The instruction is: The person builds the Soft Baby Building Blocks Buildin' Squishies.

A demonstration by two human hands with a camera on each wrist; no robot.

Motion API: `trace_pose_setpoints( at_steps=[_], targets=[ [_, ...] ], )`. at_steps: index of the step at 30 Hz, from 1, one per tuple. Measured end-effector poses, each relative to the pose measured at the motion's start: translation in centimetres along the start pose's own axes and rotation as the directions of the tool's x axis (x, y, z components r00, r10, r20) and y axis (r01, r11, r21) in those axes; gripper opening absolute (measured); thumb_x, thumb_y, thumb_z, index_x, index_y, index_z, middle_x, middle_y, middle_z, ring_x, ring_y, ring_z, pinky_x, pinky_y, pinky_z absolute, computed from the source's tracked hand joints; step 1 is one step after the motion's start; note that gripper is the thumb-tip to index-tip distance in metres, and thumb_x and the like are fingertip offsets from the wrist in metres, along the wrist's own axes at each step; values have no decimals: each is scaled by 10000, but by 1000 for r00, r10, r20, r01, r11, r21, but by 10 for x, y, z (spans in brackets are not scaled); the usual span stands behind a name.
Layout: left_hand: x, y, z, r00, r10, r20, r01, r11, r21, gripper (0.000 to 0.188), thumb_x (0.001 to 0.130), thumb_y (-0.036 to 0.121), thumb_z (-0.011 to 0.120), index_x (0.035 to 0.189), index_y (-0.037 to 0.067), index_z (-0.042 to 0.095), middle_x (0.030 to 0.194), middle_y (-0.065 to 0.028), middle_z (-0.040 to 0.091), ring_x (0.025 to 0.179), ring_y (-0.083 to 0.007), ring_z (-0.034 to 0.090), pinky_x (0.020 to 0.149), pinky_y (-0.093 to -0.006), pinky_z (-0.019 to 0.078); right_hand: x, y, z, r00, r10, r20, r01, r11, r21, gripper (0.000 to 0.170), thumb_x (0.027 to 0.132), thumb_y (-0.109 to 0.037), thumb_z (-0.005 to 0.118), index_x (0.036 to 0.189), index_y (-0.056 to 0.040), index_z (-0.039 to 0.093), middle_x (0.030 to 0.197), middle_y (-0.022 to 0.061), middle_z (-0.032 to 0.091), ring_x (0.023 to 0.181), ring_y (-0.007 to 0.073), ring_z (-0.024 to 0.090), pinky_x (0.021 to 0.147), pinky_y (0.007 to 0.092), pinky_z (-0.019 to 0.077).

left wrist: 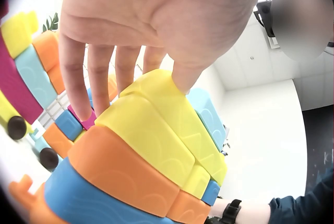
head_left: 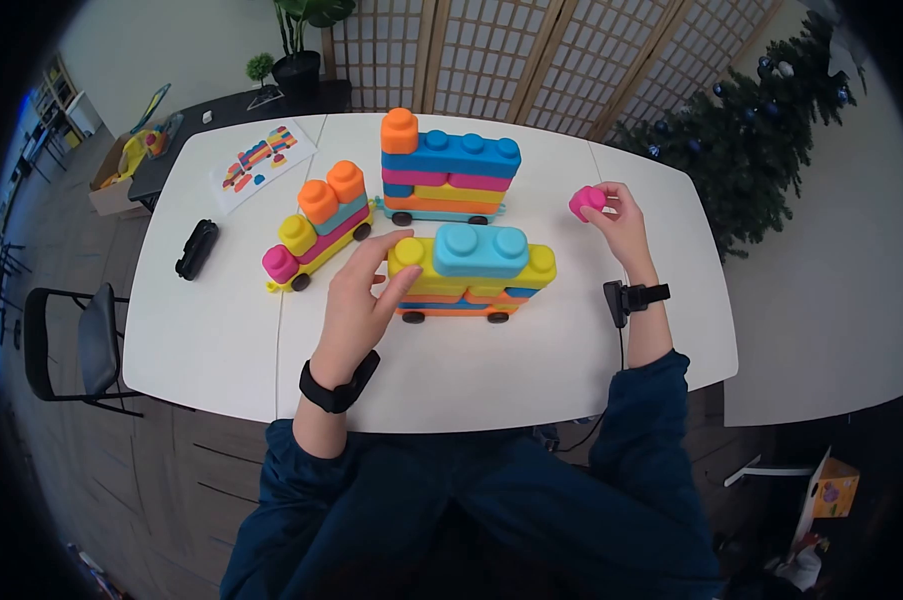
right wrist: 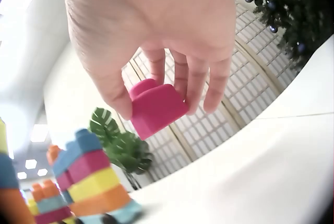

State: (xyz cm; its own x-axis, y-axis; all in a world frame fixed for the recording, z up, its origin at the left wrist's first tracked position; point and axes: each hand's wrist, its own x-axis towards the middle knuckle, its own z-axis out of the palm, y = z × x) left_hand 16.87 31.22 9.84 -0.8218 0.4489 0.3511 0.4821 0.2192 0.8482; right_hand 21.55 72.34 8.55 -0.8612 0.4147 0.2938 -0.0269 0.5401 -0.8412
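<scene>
In my right hand point(head_left: 621, 222) a small pink building block point(right wrist: 156, 106) is pinched between thumb and fingers, above the table's right side. My left hand point(head_left: 356, 300) holds the left end of the nearest block wagon point(head_left: 461, 300), thumb on one side of its yellow top block point(left wrist: 162, 114) and fingers on the other. A light-blue two-stud block point(head_left: 481, 252) sits on top of that yellow layer. Behind it stands a taller wagon point(head_left: 451, 178) of blue, pink, yellow and orange blocks with one orange block on its left end. Left of both is a smaller wagon point(head_left: 323, 238).
A picture sheet point(head_left: 261, 165) of the block train lies at the back left of the white table point(head_left: 201, 340). Nearer on that side is a black case point(head_left: 198, 249). A decorated tree point(head_left: 741, 150) stands beyond the right edge, a folding screen point(head_left: 511, 60) behind.
</scene>
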Motion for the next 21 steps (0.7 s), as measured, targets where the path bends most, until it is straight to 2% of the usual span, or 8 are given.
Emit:
trace_pose_setpoints(
  at_steps=[1, 3, 4, 7, 10, 17, 19, 21],
  targets=[
    [0, 0, 0, 1000, -3, 1, 3, 1000, 4, 381, 991, 180, 706, 1349, 68, 638, 1240, -83, 701, 1105, -186, 674, 851, -310, 580, -6, -17, 2, 1000, 1, 0, -1, 1000, -2, 382, 855, -95, 813, 1179, -38, 618, 1151, 82, 669, 1079, 211, 663, 938, 365, 552],
    [0, 1, 1, 1000, -6, -2, 6, 1000, -4, 380, 992, 181, 706, 1349, 69, 639, 1243, -83, 700, 1106, -186, 672, 852, -310, 580, -20, -48, 4, 990, -85, 109, 44, 941, 337, 396, 859, -74, 809, 1203, -34, 618, 1178, 53, 642, 1118, 178, 645, 979, 364, 534],
    [0, 2, 1, 1000, -9, -7, 9, 1000, -10, 379, 992, 182, 705, 1349, 69, 639, 1246, -82, 699, 1108, -187, 671, 854, -310, 579, -28, -60, 6, 991, -84, 108, 43, 941, 336, 396, 859, -74, 809, 1203, -34, 618, 1178, 53, 642, 1118, 178, 645, 979, 364, 534],
    [0, 3, 0, 1000, -9, -4, 9, 1000, -5, 378, 996, 186, 704, 1350, 72, 639, 1249, -81, 699, 1108, -189, 670, 858, -313, 579, -45, -84, 11, 928, -312, 204, 214, 895, 392, 438, 835, -42, 795, 1235, -28, 617, 1217, 70, 620, 1130, 191, 634, 1004, 360, 513],
    [0, 3, 1, 1000, -8, -1, 8, 1000, -6, 378, 1000, 191, 701, 1353, 74, 638, 1251, -80, 698, 1113, -189, 668, 859, -315, 577, -57, -99, 19, 881, -383, 277, 288, 900, 328, 448, 824, -49, 803, 1234, -33, 623, 1217, 79, 617, 1127, 208, 632, 1006, 365, 507],
    [0, 2, 1, 1000, -7, 6, 7, 1000, -5, 378, 1005, 197, 696, 1357, 75, 633, 1248, -76, 696, 1120, -187, 664, 863, -315, 574, -73, -97, 36, 902, -309, 303, 207, 923, 324, 443, 842, -71, 815, 1242, -25, 631, 1191, 86, 678, 1128, 192, 650, 1050, 367, 489],
    [0, 0, 3, 999, 17, -32, -18, 1000, -15, 388, 986, 229, 718, 1340, 96, 632, 1196, -103, 699, 1027, -252, 695, 823, -343, 569, -74, -95, 37, 902, -311, 299, 210, 922, 325, 450, 848, -75, 815, 1253, -24, 626, 1198, 85, 678, 1136, 193, 650, 1062, 368, 483],
    [0, 2, 3, 999, 16, -31, -17, 1000, -18, 387, 986, 222, 716, 1341, 93, 631, 1196, -104, 699, 1028, -249, 695, 824, -340, 570, -75, -92, 38, 903, -313, 295, 213, 921, 327, 456, 855, -78, 814, 1265, -23, 622, 1205, 84, 677, 1145, 195, 650, 1074, 369, 478]
  ],
)
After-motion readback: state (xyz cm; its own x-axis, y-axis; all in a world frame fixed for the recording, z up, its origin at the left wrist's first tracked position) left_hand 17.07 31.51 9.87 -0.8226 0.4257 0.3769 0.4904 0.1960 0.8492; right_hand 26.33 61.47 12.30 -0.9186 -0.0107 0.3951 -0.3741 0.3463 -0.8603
